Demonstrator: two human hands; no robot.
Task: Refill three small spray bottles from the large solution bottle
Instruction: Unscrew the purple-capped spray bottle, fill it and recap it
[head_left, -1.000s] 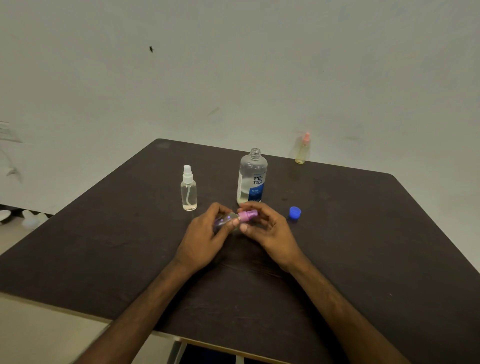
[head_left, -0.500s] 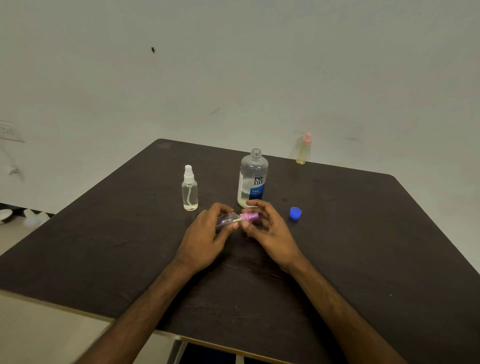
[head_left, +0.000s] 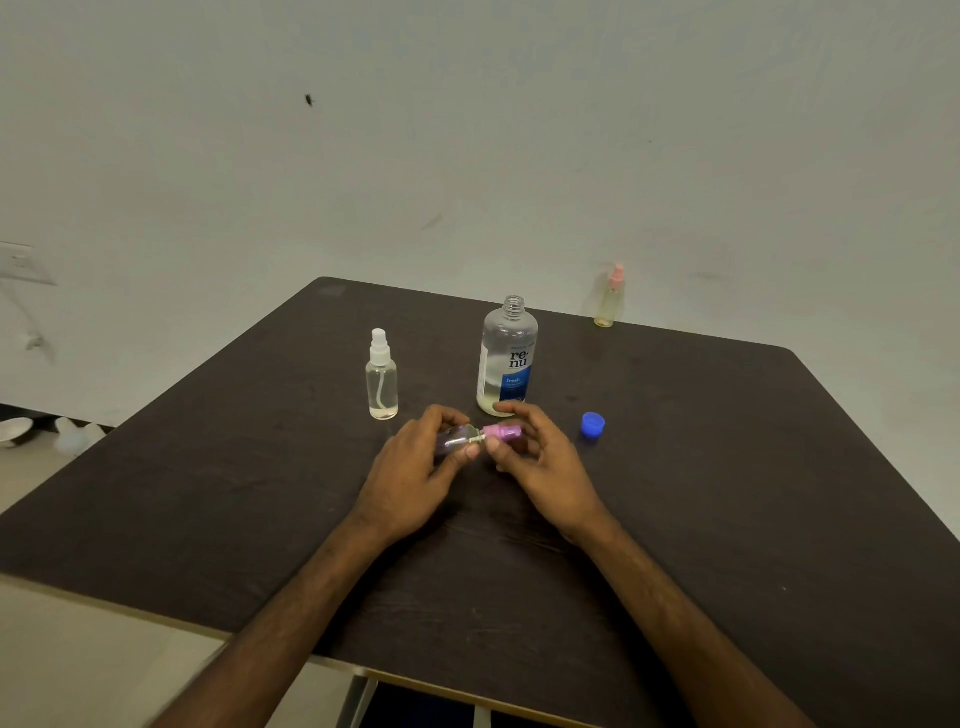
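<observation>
Sideways lies the small purple-tinted clear spray bottle (head_left: 458, 439), long axis left to right: left hand (head_left: 410, 475) grips its body, right hand (head_left: 545, 467) pinches the pink pump cap (head_left: 501, 431), just in front of the uncapped large solution bottle (head_left: 508, 358).

I count three small spray bottles: the white-topped bottle (head_left: 382, 382), pink-topped bottle (head_left: 609, 304) and purple-topped bottle (head_left: 460, 437). Also one large solution bottle (head_left: 506, 358) and one loose blue cap (head_left: 592, 425).

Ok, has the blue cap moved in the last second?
No. The blue cap lies at the same spot on the table, just right of the large solution bottle, with the same gap between them.
</observation>
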